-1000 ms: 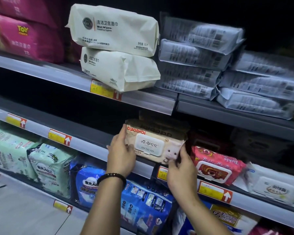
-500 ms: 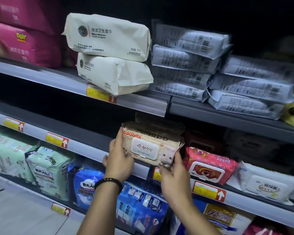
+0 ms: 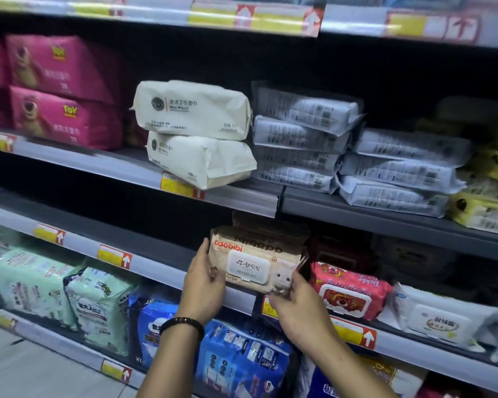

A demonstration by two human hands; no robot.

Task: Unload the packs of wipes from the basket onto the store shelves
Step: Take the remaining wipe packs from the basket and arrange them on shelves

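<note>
The grey shelf (image 3: pixel 156 242) carries a beige wipes pack (image 3: pixel 250 262), a red pack (image 3: pixel 348 291) and a white pack (image 3: pixel 440 320).

place: we're in a shop | proof: shelves (image 3: pixel 236 196) stacked with wipe packs (image 3: pixel 193 110), yellow price tags (image 3: pixel 114 255) along edges

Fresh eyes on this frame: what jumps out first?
The left hand and right hand hold a beige adobibi wipes pack by its ends at the front edge of the middle shelf, just left of a red wipes pack. On the shelf above, two cream wet wipes packs sit stacked, with pink bear-print packs to their left.
</note>
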